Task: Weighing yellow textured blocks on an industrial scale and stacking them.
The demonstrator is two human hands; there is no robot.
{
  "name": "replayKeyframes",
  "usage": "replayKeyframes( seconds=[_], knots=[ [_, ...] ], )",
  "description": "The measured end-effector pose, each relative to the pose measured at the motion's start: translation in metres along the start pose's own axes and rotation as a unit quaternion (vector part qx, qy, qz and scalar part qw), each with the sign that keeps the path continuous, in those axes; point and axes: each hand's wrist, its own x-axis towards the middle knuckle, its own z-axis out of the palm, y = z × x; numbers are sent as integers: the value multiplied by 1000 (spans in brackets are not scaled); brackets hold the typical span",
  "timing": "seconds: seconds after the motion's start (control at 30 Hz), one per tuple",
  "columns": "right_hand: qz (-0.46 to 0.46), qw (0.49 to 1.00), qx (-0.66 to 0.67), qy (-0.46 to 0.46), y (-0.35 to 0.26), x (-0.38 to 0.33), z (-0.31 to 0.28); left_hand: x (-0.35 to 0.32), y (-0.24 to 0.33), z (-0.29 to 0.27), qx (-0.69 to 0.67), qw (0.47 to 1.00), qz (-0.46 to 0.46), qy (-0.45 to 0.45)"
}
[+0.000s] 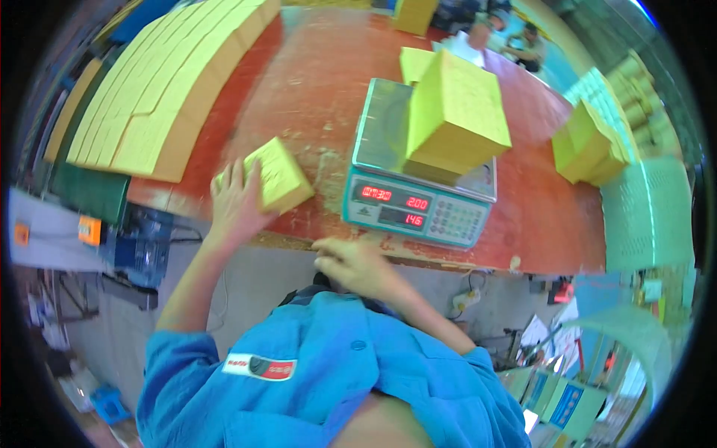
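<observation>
My left hand is closed over the left end of a small stack of yellow paper, which sits near the table's front edge. Its thumb lies across the top, and the fingers cover the far left corner. My right hand is just off the front edge, nearer to my body, with nothing visible in it. Its fingers point left, loosely bent and apart. To the right stands a digital scale with red lit figures and a keypad. A tall block of yellow paper rests on its metal plate.
Long rows of yellow paper stacks line the red table at the far left. Another yellow stack stands at the right, by a green perforated panel. More yellow paper lies at the far edge. Two people are beyond the table.
</observation>
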Motion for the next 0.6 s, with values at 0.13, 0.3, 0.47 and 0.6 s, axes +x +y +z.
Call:
replayKeyframes(
  seconds=[0.13,0.3,0.47,0.6],
  knots=[
    [36,999,19,5,40,-13,40,-27,-13,-20,-42,988,147,-21],
    [16,989,30,143,27,-5,15,-1,-50,-41,23,952,301,-48],
    [-105,946,-20,306,5,50,12,-30,-69,-3,-154,976,144,50],
    [-51,972,34,228,19,101,35,-83,-65,31,-622,763,-155,89]
  ],
)
